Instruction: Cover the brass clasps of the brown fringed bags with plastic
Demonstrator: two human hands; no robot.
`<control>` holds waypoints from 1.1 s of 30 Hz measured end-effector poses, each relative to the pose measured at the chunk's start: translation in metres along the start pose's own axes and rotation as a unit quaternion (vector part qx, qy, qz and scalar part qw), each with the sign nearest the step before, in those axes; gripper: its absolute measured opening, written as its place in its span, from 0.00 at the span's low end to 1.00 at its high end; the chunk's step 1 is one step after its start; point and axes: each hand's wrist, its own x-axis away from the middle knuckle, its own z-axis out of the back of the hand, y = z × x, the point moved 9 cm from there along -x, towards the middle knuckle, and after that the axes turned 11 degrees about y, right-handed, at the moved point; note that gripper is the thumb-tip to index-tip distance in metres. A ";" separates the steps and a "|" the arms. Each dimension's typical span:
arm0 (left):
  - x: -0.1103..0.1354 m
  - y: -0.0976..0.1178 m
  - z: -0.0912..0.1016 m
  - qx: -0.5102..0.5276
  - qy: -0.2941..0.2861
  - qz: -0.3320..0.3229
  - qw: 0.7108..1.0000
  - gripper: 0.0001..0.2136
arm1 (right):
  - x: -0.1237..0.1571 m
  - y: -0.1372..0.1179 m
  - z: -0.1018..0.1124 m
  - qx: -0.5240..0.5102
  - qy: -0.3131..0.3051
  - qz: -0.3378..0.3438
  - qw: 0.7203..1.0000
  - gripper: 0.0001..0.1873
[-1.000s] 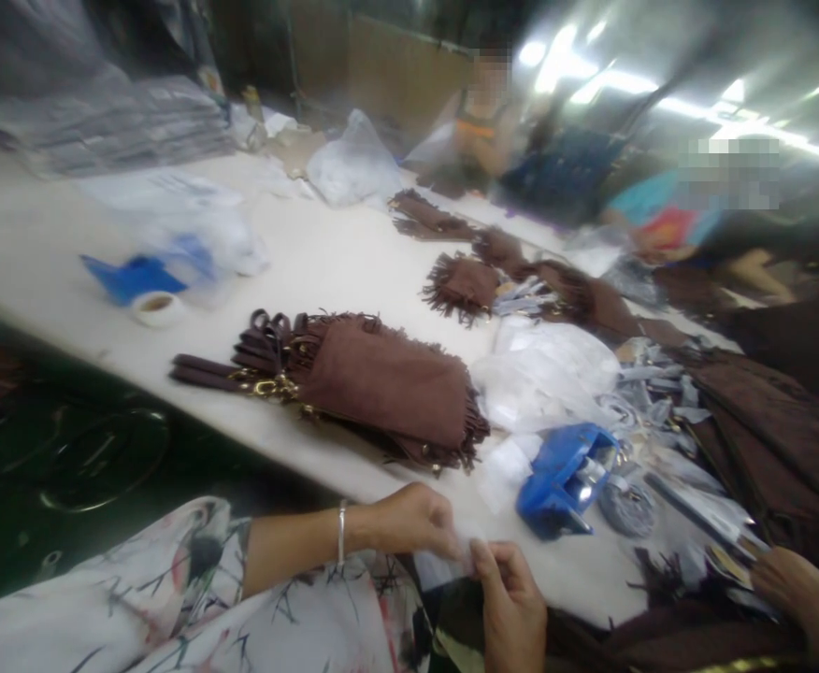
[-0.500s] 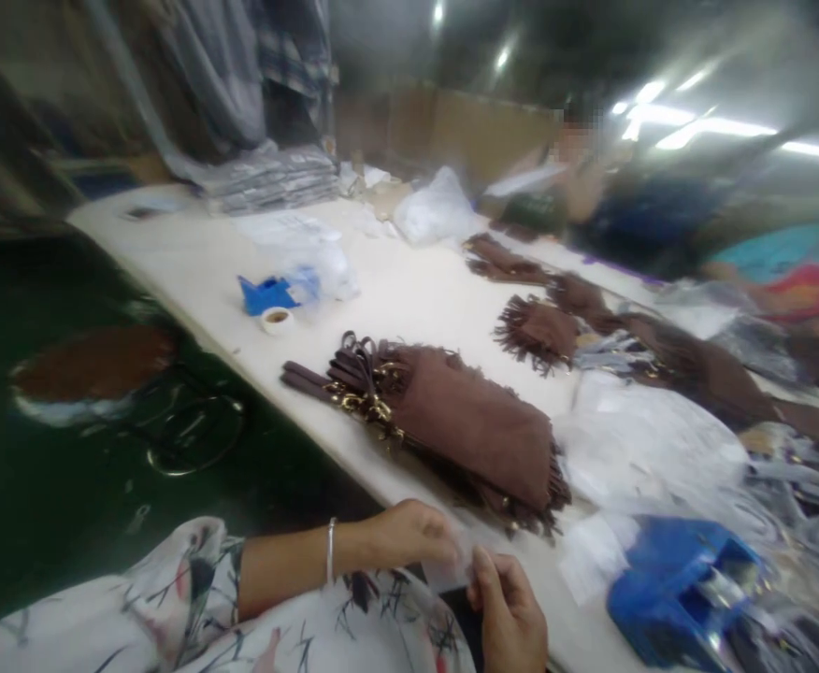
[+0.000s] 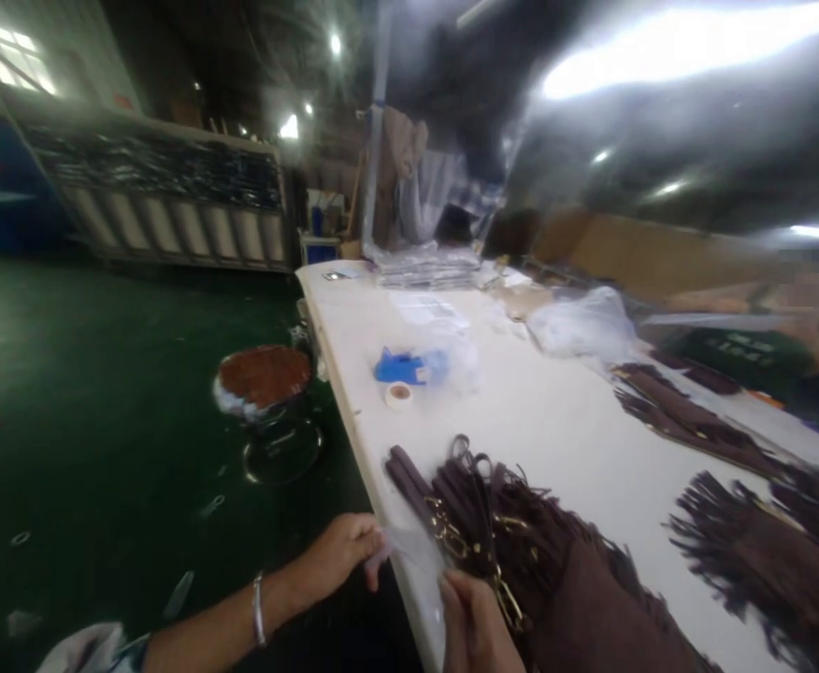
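Note:
My left hand (image 3: 343,556), a bracelet on its wrist, is closed in a pinch at the table's front edge. Fingers of my right hand (image 3: 478,622) are also pinched, lower and to the right. Between them stretches a thin clear plastic piece (image 3: 415,550), gripped at either end; whether it is a small bag or loose film I cannot tell. Right beside my right hand lies a pile of brown fringed bags (image 3: 596,594), with rolled straps (image 3: 409,479) and gold clasps (image 3: 448,531) towards the table edge.
Farther along the white table (image 3: 339,322) are a white tape roll (image 3: 399,396), a blue plastic object (image 3: 396,365) and clear plastic bags (image 3: 584,322). More brown fringed pieces (image 3: 767,551) lie to the right. A round stool (image 3: 265,379) stands left. Another person (image 3: 739,360) is across the table.
My view has swung left, bringing in more floor and the far racks. Both hands still hold the clear plastic, now nearer the strap end of the bag pile.

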 end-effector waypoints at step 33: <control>-0.023 0.007 0.049 0.251 0.163 0.032 0.954 0.14 | -0.014 0.012 -0.072 -0.118 -0.125 -0.326 0.930 0.29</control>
